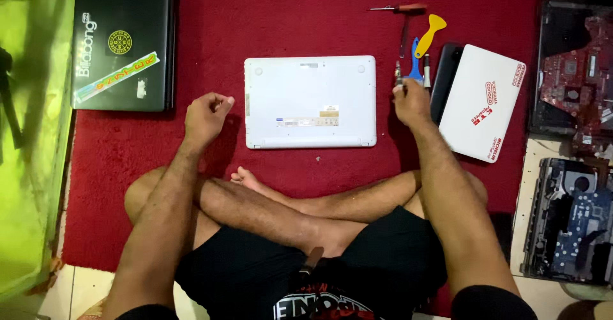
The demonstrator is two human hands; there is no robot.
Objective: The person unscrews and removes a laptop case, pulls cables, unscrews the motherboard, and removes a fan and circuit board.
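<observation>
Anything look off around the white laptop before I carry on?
A small speck, maybe a loose screw, lies on the red carpet just in front of the upside-down white laptop. At far right, two opened laptops sit with boards exposed. Nothing looks spilled.

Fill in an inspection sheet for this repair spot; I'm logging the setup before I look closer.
Surface: red carpet, tiled floor at its edges.
Job's things: white laptop lying underside up; tool cluster with screwdriver, yellow and blue pry tools.
Clutter: black laptop with stickers; white laptop lid over a dark device.
Grippers: left hand loosely fisted, contents unclear; right hand at the tools, grip unclear.
Cables: nothing seen.
Surroundings: opened laptop chassis at right; green tank at left.
</observation>
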